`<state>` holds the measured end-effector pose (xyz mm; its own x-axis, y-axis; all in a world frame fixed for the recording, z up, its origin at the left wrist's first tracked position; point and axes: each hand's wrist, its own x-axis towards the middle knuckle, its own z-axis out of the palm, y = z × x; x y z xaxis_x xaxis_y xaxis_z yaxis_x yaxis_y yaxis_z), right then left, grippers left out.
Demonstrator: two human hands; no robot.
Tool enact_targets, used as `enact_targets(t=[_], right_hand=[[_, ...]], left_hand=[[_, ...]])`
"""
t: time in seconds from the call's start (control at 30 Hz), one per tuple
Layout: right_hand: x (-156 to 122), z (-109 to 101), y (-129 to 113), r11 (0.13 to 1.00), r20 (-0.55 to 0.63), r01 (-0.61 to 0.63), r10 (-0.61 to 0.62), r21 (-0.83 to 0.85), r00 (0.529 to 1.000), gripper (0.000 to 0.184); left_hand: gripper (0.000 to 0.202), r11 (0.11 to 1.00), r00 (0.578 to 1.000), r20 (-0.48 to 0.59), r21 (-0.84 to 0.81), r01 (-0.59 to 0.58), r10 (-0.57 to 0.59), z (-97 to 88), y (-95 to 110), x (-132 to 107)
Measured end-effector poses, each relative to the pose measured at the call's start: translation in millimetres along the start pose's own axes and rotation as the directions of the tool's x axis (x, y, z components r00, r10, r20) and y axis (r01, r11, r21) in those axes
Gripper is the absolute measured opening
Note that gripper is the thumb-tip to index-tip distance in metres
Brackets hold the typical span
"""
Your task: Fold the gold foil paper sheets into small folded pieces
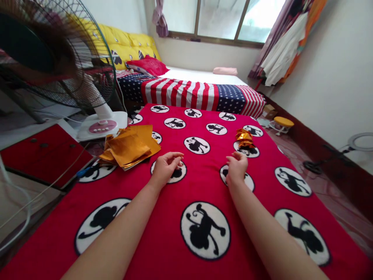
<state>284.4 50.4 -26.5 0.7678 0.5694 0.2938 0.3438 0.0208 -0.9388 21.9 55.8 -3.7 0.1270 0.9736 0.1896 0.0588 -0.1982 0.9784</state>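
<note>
My left hand hovers over or rests on the red cloth, its fingers loosely curled and slightly apart, with nothing visible in them. To its left lies a loose pile of gold foil paper sheets. My right hand is in a similar pose on the right, fingers half bent and holding nothing that I can see. Just beyond it sits a small stack of folded gold foil pieces. Whether either hand touches the cloth, I cannot tell.
An electric fan stands at the left beside a red-topped box. Behind the cloth-covered table is a bed with a flag-patterned cover. A yellow stool and a ring light stand on the right.
</note>
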Motion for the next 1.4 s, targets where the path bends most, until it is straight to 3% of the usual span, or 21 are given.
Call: enact_targets(t=[0.03,0.1,0.13,0.2,0.3,0.4,0.43,0.53,0.67,0.83,1.03,1.3,1.4], right_hand=[[-22,6,-7,0.999,0.048,-0.038,0.036,0.037,0.998,0.031],[-58,14,-22,0.999,0.201,-0.019,0.012,0.034,0.980,0.031],[-70,16,-29,1.000,0.245,0.007,-0.012,0.022,0.969,0.030],[-84,17,-39,0.999,0.282,0.033,-0.030,-0.009,0.959,0.028],[-84,16,-44,0.997,0.289,0.050,-0.031,-0.058,0.957,0.026],[-80,15,-44,0.996,0.298,0.048,-0.026,-0.068,0.954,0.026],[-79,15,-43,0.997,0.300,0.049,-0.026,-0.067,0.954,0.026],[-81,15,-43,0.996,0.307,0.060,-0.035,-0.070,0.951,0.026],[-82,15,-44,0.995,0.324,0.069,-0.043,-0.070,0.945,0.025],[-82,13,-43,0.996,0.338,0.074,-0.050,-0.058,0.940,0.022],[-81,13,-43,0.996,0.343,0.074,-0.056,-0.040,0.938,0.022],[-82,13,-43,0.996,0.347,0.078,-0.055,-0.053,0.936,0.021],[-82,13,-43,0.995,0.348,0.083,-0.058,-0.058,0.936,0.020]], left_hand=[[0.028,0.983,0.994,-0.039,0.154,-0.098,0.105,-1.6,2,-1],[0.024,0.838,0.937,-0.104,0.489,-0.244,0.333,-7.7,9,-2],[0.026,0.738,0.900,-0.148,0.633,-0.232,0.410,-12.5,14,-3],[0.036,0.575,0.853,-0.223,0.811,-0.105,0.471,-25.1,24,-3],[0.070,0.423,0.851,-0.344,0.891,0.163,0.398,-48.6,27,2],[0.088,0.318,0.900,-0.408,0.883,0.345,0.156,-69.5,14,10],[0.083,0.283,0.916,-0.389,0.893,0.350,0.096,-74.3,9,12],[0.071,0.206,0.938,-0.336,0.927,0.314,0.084,-80.6,-3,15],[0.053,0.215,0.951,-0.273,0.947,0.240,0.142,-79.1,-4,15],[0.038,0.364,0.912,-0.324,0.905,0.221,0.251,-83.9,3,11],[0.038,0.421,0.839,-0.498,0.824,0.380,0.218,-94.0,6,11],[0.048,0.420,0.816,-0.530,0.810,0.409,0.229,-93.3,5,12],[0.041,0.469,0.819,-0.520,0.802,0.370,0.243,-94.7,2,11]])
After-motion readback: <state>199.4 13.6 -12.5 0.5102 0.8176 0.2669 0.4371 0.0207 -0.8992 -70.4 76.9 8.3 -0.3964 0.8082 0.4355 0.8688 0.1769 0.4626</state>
